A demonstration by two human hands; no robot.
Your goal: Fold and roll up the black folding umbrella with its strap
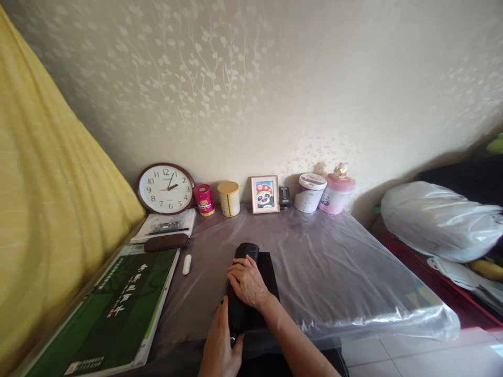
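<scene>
A black folded umbrella lies lengthwise near the table's front edge, its far end pointing at the wall. My right hand rests across its upper part, fingers bent over the dark fabric. Lower down, my left hand grips the near end from the left side, thumb and fingers around it. A small shiny spot shows by the left thumb. Under and to the right of the umbrella is a flat black thing, whose kind I cannot make out. My hands and forearm hide part of both.
A green book, a brown glasses case and a small white object lie left on the plastic-covered table. Along the wall stand a clock, cans, a picture frame and tubs. A white bag sits at right.
</scene>
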